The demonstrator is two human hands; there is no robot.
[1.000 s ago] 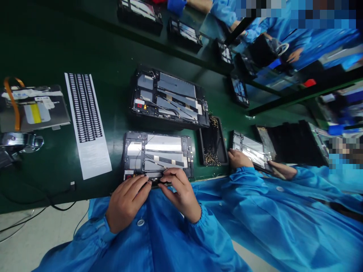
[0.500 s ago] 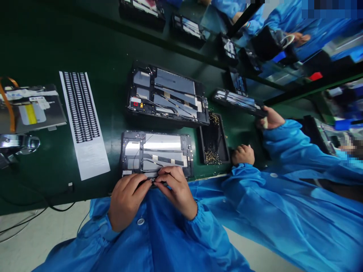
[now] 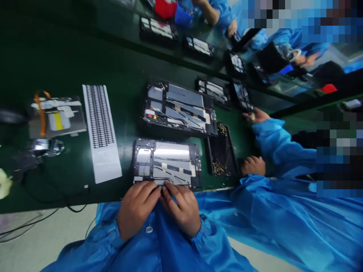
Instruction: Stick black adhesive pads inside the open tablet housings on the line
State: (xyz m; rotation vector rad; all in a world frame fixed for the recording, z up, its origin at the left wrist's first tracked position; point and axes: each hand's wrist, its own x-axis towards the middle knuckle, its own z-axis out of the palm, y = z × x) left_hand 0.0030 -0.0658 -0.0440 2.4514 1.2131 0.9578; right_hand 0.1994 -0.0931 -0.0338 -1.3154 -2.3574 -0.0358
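Observation:
An opened tablet housing [image 3: 172,149] lies flat at the table's near edge, with silver battery panels and dark flat cables showing. My left hand [image 3: 138,206] is closed at its near edge, thumb and fingertips pinched together. Right beside it, my right hand [image 3: 183,207] has its fingertips pressed to the same edge, nearly meeting the left ones. Whatever small part sits between the fingers is hidden. Behind this housing, a raised stack topped by a similar opened tablet [image 3: 181,102] stands apart from both hands.
A black tray [image 3: 222,151] of small brass-coloured pieces stands at right, near a co-worker's hand [image 3: 253,166]. The co-worker's other hand [image 3: 259,115] is by another tablet unit [image 3: 241,94]. Left are a label sheet [image 3: 107,162], a screen panel [image 3: 72,121] and cables [image 3: 70,206].
The view has swung, shifting everything right and down. My right fingers have flattened along the housing's edge. The co-worker's unit now lies behind the tray, and their hand is off it.

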